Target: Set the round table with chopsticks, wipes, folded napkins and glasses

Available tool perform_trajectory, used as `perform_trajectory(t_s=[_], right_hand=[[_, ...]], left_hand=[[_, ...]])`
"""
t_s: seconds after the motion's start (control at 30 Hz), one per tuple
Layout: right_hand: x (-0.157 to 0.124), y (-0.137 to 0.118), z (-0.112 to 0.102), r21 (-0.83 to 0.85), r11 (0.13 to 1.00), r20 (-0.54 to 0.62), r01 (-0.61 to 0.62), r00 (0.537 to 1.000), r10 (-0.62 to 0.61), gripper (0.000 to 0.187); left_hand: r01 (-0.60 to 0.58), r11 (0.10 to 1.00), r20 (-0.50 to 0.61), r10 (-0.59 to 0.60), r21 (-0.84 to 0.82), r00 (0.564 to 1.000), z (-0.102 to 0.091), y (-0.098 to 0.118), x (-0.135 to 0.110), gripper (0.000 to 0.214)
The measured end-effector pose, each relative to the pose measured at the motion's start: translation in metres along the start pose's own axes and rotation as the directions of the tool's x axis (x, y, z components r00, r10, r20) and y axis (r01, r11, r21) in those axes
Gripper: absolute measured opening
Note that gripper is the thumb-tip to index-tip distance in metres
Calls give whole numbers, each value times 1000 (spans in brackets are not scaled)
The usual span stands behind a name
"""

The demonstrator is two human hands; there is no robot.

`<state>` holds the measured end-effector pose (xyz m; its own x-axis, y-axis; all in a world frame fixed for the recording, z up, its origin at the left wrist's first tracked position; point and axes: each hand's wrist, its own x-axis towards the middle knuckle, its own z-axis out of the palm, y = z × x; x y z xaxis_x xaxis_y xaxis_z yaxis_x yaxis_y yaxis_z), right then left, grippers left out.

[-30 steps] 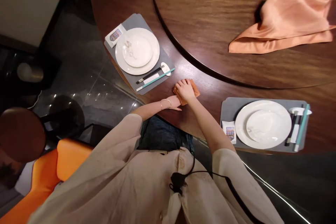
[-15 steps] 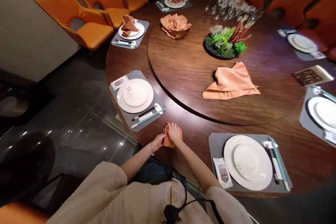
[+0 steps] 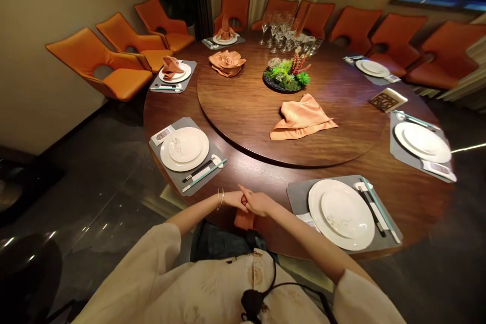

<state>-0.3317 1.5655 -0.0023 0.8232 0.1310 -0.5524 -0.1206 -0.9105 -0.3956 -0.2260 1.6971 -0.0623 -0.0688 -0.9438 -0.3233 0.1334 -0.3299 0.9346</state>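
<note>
My left hand [image 3: 234, 199] and my right hand [image 3: 257, 202] meet at the near edge of the round wooden table [image 3: 266, 172]. Both are closed on a folded orange napkin [image 3: 244, 218], which hangs down below them over the table edge. A place setting with white plates [image 3: 184, 149] on a grey mat lies to the left of my hands. Another set of white plates [image 3: 340, 213] on a grey mat lies to the right.
A loose orange napkin [image 3: 300, 118] and a bunched one [image 3: 227, 63] lie on the raised turntable [image 3: 246, 111], with a plant centrepiece [image 3: 287, 74] and wine glasses [image 3: 284, 30] behind. More place settings ring the table. Orange chairs [image 3: 102, 68] stand around it.
The view has tilted up from the table edge to the whole room. The napkin, pressed flat under my hands before, is now lifted and pinched between both hands at the edge.
</note>
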Motion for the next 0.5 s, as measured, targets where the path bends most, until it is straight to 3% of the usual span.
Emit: perform_trajectory(t_s=[0.07, 0.13, 0.23, 0.3, 0.37, 0.43, 0.5], right_hand=[[-9, 4, -12, -54, 998, -42, 12, 999, -14, 72], [-17, 17, -18, -29, 999, -160, 26, 987, -30, 70], [-24, 49, -9, 53, 999, -435, 1, 900, 23, 70], [-23, 69, 10, 90, 994, -588, -62, 803, 103, 58], [-19, 83, 35, 75, 990, -672, -121, 727, 140, 34], [-13, 87, 61, 6, 988, -697, -157, 707, 117, 18], [-8, 85, 83, -88, 982, -659, -169, 749, 69, 16]], left_hand=[[-10, 972, -8, 13, 234, 1000, -1, 22, 11, 53], [18, 887, -125, 45, 462, 991, -1, 38, 20, 46], [37, 757, -293, 207, 653, 933, -2, 45, 29, 45], [5, 692, -320, 327, 722, 889, -4, 37, 36, 41], [-23, 600, -278, 404, 800, 872, -7, 21, 42, 33], [10, 481, -239, 417, 877, 877, -9, 0, 45, 28], [109, 387, -261, 366, 916, 893, -8, -21, 42, 28]])
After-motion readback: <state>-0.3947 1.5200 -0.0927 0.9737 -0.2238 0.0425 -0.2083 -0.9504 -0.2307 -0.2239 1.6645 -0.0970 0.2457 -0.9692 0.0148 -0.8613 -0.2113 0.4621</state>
